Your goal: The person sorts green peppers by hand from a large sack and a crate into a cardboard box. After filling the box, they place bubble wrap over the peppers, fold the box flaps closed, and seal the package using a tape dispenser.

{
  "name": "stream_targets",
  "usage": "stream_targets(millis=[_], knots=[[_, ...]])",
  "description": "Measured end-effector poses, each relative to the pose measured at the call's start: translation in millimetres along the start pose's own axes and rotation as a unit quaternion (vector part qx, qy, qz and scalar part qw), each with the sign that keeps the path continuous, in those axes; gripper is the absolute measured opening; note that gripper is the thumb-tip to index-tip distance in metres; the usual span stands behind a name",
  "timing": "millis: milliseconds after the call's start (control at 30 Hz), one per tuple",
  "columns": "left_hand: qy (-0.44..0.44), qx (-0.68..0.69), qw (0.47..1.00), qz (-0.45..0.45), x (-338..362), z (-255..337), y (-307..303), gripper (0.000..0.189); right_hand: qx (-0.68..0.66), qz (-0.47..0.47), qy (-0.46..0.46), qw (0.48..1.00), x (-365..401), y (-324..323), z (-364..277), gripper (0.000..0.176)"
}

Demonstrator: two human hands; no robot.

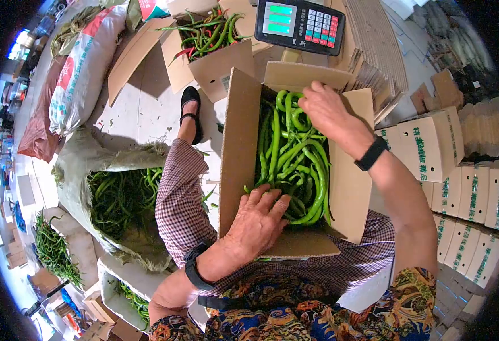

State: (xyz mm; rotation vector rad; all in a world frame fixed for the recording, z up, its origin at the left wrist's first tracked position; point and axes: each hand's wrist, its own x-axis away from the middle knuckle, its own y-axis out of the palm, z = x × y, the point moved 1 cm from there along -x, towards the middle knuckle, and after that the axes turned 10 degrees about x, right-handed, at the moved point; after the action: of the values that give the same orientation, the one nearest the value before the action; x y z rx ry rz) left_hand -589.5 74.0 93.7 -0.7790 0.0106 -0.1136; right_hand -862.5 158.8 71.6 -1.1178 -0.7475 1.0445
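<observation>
An open cardboard box (241,136) filled with long green peppers (306,153) stands between my legs, its flaps spread outward. Over the near left corner of the peppers lies my left hand (258,219), fingers bent and spread across them; nothing is visibly gripped. At the far right corner, my right hand (326,108) has its fingers curled down beside a bent green pepper (297,113). Its fingertips are partly hidden, so I cannot make out whether it holds one.
A digital scale display (300,25) stands beyond the box. Another box (221,62) holds red and green peppers. Left are an open sack (79,170) of green peppers and a full white sack (84,74). Folded cartons (374,45) and stacked printed boxes (460,193) stand right.
</observation>
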Motion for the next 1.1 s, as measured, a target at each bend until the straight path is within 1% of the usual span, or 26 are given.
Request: stream_targets(millis=[33,67,100,133,200,267,300,400,433,533,567,600,633,667,700,733,800,833,867,900,933,967,1000,1033,1067,1100], knots=[[0.0,0.0,1.0,0.001,0.5,1.3,0.7,0.052,-0.015,0.106,-0.045,0.993,3.1,8.7,0.0,0.011],[0.005,0.015,1.0,-0.002,1.4,3.0,1.5,0.051,-0.015,0.106,-0.046,0.993,5.9,19.7,-0.1,0.011],[0.01,0.028,1.0,-0.003,2.4,3.4,1.3,0.05,-0.055,-0.021,-0.03,0.998,5.1,18.6,-5.1,0.011],[0.008,0.028,1.0,-0.002,4.7,3.2,1.6,0.05,-0.092,-0.148,-0.016,0.985,5.8,16.9,-9.4,0.01],[0.005,0.032,0.999,-0.008,9.3,3.5,3.8,0.05,-0.11,-0.145,-0.009,0.983,10.4,3.3,-7.8,0.009],[0.002,0.043,0.999,-0.012,12.7,1.7,5.0,0.05,-0.179,-0.191,0.082,0.962,12.8,-9.6,-3.1,0.011],[0.001,0.051,0.999,-0.016,13.3,1.0,5.3,0.05,-0.179,-0.192,0.084,0.961,13.7,-5.5,-3.7,0.011],[0.012,0.076,0.997,-0.021,9.5,1.5,6.3,0.049,-0.21,-0.119,0.055,0.969,9.7,13.9,-9.4,0.01],[0.013,0.076,0.997,-0.022,8.3,2.9,5.4,0.049,-0.191,-0.112,0.042,0.974,6.3,16.9,-14.6,0.009],[0.019,0.072,0.997,-0.027,5.3,5.9,-3.3,0.046,-0.188,-0.142,0.067,0.97,-1.2,15.9,-18.5,0.015],[0.023,0.078,0.997,-0.009,6.2,5.0,-7.7,0.046,-0.17,-0.182,0.07,0.966,-0.3,13.6,-15.8,0.021],[0.028,0.084,0.996,0.008,8.1,4.5,-12.7,0.046,-0.172,-0.183,0.069,0.966,4.1,9.9,-13.0,0.021],[0.025,0.085,0.996,0.005,10.2,6.4,-21.1,0.046,-0.192,-0.118,0.055,0.973,11.3,4.6,-9.9,0.024],[-0.02,0.131,0.991,-0.015,13.2,10.3,-31.9,0.045,-0.211,-0.055,0.043,0.975,20.0,-0.7,-7.4,0.028],[-0.062,0.176,0.982,-0.036,16.1,13.6,-39.9,0.045,-0.206,-0.091,0.041,0.974,20.9,-25.1,-2.5,0.035],[-0.058,0.178,0.981,-0.044,19.1,15.7,-45.0,0.045,-0.191,0.049,0.016,0.98,30.7,-30.6,1.6,0.034],[-0.047,0.189,0.981,-0.018,24.7,19.4,-53.5,0.043,-0.267,-0.069,0.043,0.96,45.2,-63.4,23.9,0.034],[-0.048,0.175,0.983,-0.015,27.5,21.4,-55.5,0.043,-0.267,-0.071,0.053,0.96,57.5,-78.5,30.3,0.034],[-0.043,0.176,0.983,-0.022,28.7,19.7,-55.0,0.043,-0.323,-0.039,0.091,0.941,74.2,-91.8,36.1,0.034],[-0.007,0.121,0.992,0.018,28.5,16.3,-54.6,0.044,-0.376,-0.005,0.127,0.918,90.3,-103.7,40.9,0.033],[0.03,0.066,0.996,0.061,27.3,15.1,-55.3,0.045,-0.374,-0.004,0.133,0.918,105.7,-116.1,43.8,0.033],[0.018,0.051,0.996,0.064,24.4,16.0,-55.6,0.046,-0.406,-0.039,0.188,0.893,124.3,-126.9,47.3,0.034],[0.035,0.018,0.997,0.073,20.0,14.2,-54.2,0.049,-0.435,-0.075,0.247,0.863,146.4,-132.8,52.4,0.036],[0.043,-0.019,0.997,0.065,11.2,11.6,-51.9,0.05,-0.462,-0.052,0.247,0.85,170.1,-130.8,59.3,0.035],[0.058,-0.05,0.996,0.054,2.2,10.5,-45.3,0.052,-0.45,-0.055,0.277,0.847,195.0,-131.2,63.9,0.035],[0.024,-0.036,0.999,-0.006,-3.3,7.5,-35.4,0.053,-0.474,-0.08,0.342,0.807,217.4,-137.6,66.4,0.035]])
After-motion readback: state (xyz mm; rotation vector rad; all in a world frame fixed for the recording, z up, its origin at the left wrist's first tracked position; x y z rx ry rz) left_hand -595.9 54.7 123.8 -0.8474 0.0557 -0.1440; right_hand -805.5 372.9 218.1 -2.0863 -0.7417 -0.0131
